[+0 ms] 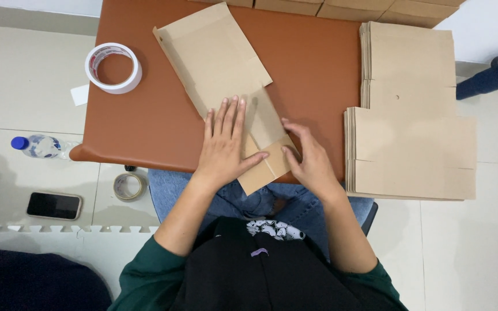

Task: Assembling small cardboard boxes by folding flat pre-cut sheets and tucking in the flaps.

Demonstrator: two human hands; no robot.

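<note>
Two bare hands pin a flat cardboard box blank [226, 86] at the brown table's [145, 115] near edge. The left hand [224, 147] presses it open-palmed, grasping nothing; the right hand [309, 161] fingers its overhanging end flap, steadying the crease.

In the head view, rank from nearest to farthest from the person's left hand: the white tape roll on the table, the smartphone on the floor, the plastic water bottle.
Measured from the left hand, which lies flat on the flat cardboard box:
1. White tape roll, on the brown table, up and to the left.
2. Smartphone, on the floor, lower left.
3. Water bottle, lying on the floor at the far left.
</note>
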